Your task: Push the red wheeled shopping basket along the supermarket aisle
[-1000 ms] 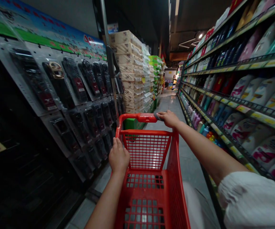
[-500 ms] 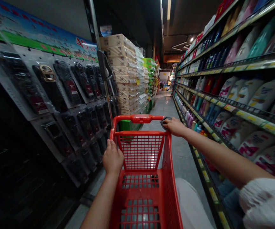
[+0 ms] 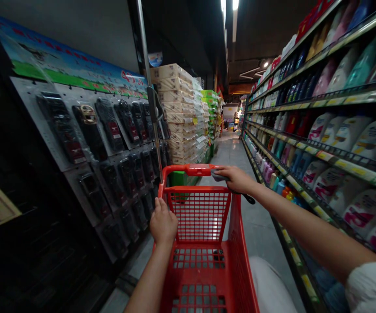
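Observation:
A red plastic shopping cart (image 3: pixel 236 243) with a grid-patterned basket stands in front of me, and nothing lies in the part of it I can see. My left hand (image 3: pixel 164 222) is closed over its left side rim. My right hand (image 3: pixel 239 178) presses a grey cloth (image 3: pixel 219 175) onto the right part of the cart's handle bar (image 3: pixel 191 170). A dark strap-like end hangs out below that hand near the cart's corner. The fingertips of the right hand are partly hidden by the cloth.
Packaged belts (image 3: pixel 109 124) hang on a display at left, beside a thin metal pole (image 3: pixel 147 56). Behind it rise stacked cream-coloured packs (image 3: pixel 179 113). Shelves of bottles (image 3: pixel 341 130) line the right side. A grey tiled aisle (image 3: pixel 228 154) runs ahead.
My right hand has slid left along the handle bar with the cloth, and the dark strap-like end now shows. The view has shifted slightly. My left hand keeps its hold on the rim.

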`<state>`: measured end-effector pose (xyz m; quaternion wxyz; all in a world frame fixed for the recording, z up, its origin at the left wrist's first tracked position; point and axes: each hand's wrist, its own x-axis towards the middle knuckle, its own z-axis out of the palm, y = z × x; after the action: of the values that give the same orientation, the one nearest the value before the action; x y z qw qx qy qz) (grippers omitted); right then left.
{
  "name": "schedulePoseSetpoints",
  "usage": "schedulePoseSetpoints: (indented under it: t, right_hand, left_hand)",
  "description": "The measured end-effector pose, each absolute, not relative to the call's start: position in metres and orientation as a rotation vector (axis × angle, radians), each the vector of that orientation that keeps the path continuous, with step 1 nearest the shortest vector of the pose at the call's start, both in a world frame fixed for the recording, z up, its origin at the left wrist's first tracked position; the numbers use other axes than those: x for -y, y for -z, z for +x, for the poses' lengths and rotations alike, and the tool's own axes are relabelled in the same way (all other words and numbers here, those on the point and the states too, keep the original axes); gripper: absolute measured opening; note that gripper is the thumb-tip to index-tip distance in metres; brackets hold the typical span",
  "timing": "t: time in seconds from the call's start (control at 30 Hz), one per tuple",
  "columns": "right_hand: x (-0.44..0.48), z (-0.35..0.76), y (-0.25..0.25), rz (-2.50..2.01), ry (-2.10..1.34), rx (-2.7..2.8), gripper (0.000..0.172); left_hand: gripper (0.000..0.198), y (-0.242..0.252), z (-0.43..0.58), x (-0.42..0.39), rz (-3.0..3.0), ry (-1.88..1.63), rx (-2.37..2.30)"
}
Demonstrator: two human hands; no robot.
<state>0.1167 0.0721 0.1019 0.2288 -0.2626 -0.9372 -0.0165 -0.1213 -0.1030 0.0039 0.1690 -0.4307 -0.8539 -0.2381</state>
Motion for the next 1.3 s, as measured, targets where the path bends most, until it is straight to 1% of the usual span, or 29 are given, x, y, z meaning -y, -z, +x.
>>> schedulePoseSetpoints:
  t: [0.07, 0.13, 0.27, 0.37, 0.57, 0.77, 0.9, 1.03, 1.1, 1.17, 1.23, 1.3]
  right_hand:
    - [-0.088, 0.091, -0.105, -0.753, 0.086, 2.484, 0.064]
    - [-0.098, 0.065, -0.101, -0.877, 0.101, 2.460, 0.063]
    - [-0.103, 0.021, -0.091, -1.207, 0.119, 2.433, 0.045]
    - [-0.099, -0.010, -0.095, -1.274, 0.176, 2.440, 0.036]
    - [-0.094, -0.073, -0.107, -1.174, 0.192, 2.578, 0.035]
    - [-0.081, -0.111, -0.101, -1.023, 0.192, 2.592, 0.038]
    - [-0.075, -0.114, -0.089, -0.807, 0.143, 2.606, 0.042]
    - [-0.071, -0.109, -0.072, -0.537, -0.124, 2.622, 0.051]
    - [-0.066, -0.102, -0.066, -0.509, -0.264, 2.571, 0.054]
    - [-0.060, -0.095, -0.062, -0.539, -0.339, 2.479, 0.052]
    - [-0.053, -0.087, -0.061, -0.523, -0.316, 2.372, 0.050]
    - [-0.045, -0.081, -0.059, -0.468, -0.216, 2.333, 0.052]
  left_hand:
    - [0.060, -0.002, -0.122, 0.103, -1.224, 0.676, 2.428]
    - [0.061, 0.000, -0.122, 0.102, -1.223, 0.691, 2.421]
    - [0.063, 0.007, -0.124, 0.101, -1.238, 0.728, 2.403]
    - [0.064, 0.011, -0.123, 0.101, -1.231, 0.759, 2.399]
    - [0.065, 0.011, -0.120, 0.102, -1.236, 0.807, 2.418]
    - [0.066, 0.013, -0.120, 0.102, -1.251, 0.819, 2.419]
    - [0.066, 0.011, -0.118, 0.103, -1.239, 0.826, 2.448]
    - [0.066, 0.006, -0.116, 0.104, -1.245, 0.825, 2.478]
    - [0.067, 0.006, -0.116, 0.104, -1.254, 0.832, 2.476]
    - [0.067, 0.006, -0.116, 0.104, -1.256, 0.845, 2.464]
    - [0.066, 0.008, -0.116, 0.103, -1.254, 0.862, 2.449]
    - [0.064, 0.009, -0.116, 0.102, -1.246, 0.875, 2.446]
